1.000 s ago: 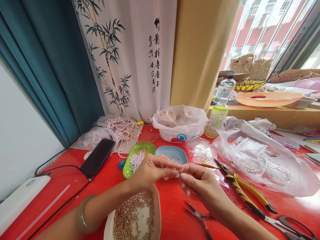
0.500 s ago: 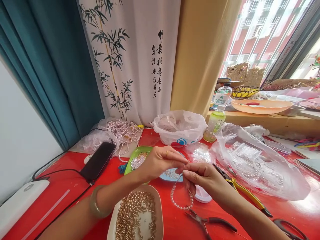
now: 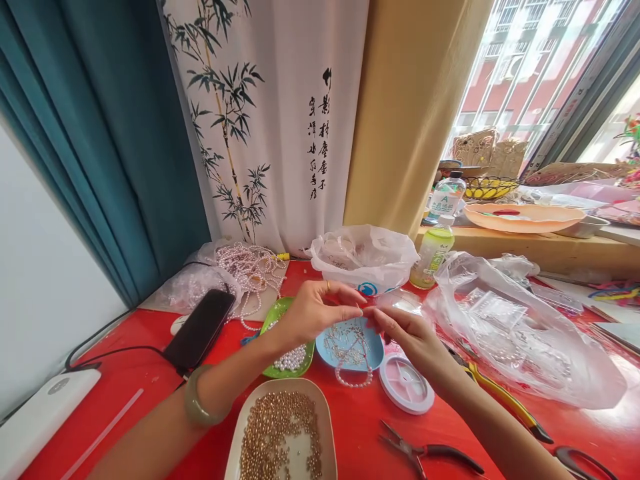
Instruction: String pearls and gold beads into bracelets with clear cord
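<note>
A short string of pearly beads point(image 3: 354, 384) hangs in a loop below my two hands, over the front edge of a blue dish point(image 3: 325, 355) that holds small metal pieces. My left hand point(image 3: 327, 308) pinches thumb and forefinger at the top of the strand, its other fingers loosely bent. Touching it at the fingertips, my right hand point(image 3: 400, 327) is closed on the same strand end. The thread between the fingertips is too fine to make out well. A white spool point(image 3: 407, 385) lies below my right hand.
A cream tray point(image 3: 327, 427) of gold beads stands in front, a green dish point(image 3: 309, 357) of white beads behind it. Pliers point(image 3: 417, 448), yellow-handled cutters point(image 3: 505, 395) and a plastic bag point(image 3: 575, 353) lie right; a phone point(image 3: 205, 327) lies left.
My hands have risen slightly, and the right hand has turned so its fingers no longer cover the blue dish and spool. The bead loop has swung left and away from the pliers.
</note>
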`<state>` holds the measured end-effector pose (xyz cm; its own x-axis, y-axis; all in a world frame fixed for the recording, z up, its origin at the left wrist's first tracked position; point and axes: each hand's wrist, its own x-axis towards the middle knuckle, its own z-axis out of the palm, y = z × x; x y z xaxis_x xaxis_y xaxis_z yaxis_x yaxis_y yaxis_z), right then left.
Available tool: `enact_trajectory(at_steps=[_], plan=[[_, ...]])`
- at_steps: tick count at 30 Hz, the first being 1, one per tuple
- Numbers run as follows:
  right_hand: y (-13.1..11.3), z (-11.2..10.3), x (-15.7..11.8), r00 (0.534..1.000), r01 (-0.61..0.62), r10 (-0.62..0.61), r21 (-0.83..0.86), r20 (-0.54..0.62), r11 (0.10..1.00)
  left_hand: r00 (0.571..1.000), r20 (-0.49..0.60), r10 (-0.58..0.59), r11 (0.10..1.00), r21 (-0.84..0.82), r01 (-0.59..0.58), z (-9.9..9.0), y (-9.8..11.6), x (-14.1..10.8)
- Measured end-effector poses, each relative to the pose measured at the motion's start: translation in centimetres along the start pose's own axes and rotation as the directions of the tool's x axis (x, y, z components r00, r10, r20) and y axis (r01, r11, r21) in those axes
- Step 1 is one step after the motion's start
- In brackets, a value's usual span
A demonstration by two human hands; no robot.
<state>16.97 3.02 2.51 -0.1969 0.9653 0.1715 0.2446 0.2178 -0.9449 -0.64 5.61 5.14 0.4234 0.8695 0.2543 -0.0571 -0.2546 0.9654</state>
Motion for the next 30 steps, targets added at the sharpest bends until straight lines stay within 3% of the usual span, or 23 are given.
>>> enact_trajectory(at_steps=[5,8,11,15,19,22,26,30], plan=[[-0.7,1.5,0.0,0.975,-0.045,-0.029,0.326,0.22,0.944,0.998,-0.043,0.056,0.977,0.207,-0.046,-0.4,-0.1,0.4],[-0.8,2.2,0.2,0.971,-0.066,-0.035,0.402,0.238,0.913,0.994,-0.054,0.098,0.952,0.296,-0.078,-0.9,-0.2,0.4],[-1.0,2.7,0.2,0.982,-0.025,-0.022,0.244,0.19,0.969,0.995,-0.055,0.087,0.947,0.314,-0.065,-1.6,-0.2,0.3],[-1.4,3.5,0.1,0.995,0.073,-0.062,-0.147,0.076,0.986,0.996,-0.064,0.059,0.944,0.329,-0.034,-2.5,-0.4,0.2],[-1.1,4.1,0.0,0.977,0.19,-0.213,-0.494,0.011,0.848,0.998,-0.054,-0.018,0.958,0.284,0.032,-3.4,-0.7,0.2],[-0.4,4.3,0.2,0.949,0.267,-0.311,-0.641,0.046,0.719,0.996,-0.037,-0.079,0.964,0.251,0.086,-3.9,-1.2,0.1],[0.9,4.5,0.5,0.931,0.334,-0.318,-0.765,0.178,0.551,0.993,-0.005,-0.121,0.954,0.275,0.118,-4.7,-2.5,0.1],[2.1,4.3,1.0,0.942,0.316,-0.265,-0.812,0.206,0.491,0.984,0.03,-0.175,0.88,0.453,0.143,-6.6,-4.0,0.2]])
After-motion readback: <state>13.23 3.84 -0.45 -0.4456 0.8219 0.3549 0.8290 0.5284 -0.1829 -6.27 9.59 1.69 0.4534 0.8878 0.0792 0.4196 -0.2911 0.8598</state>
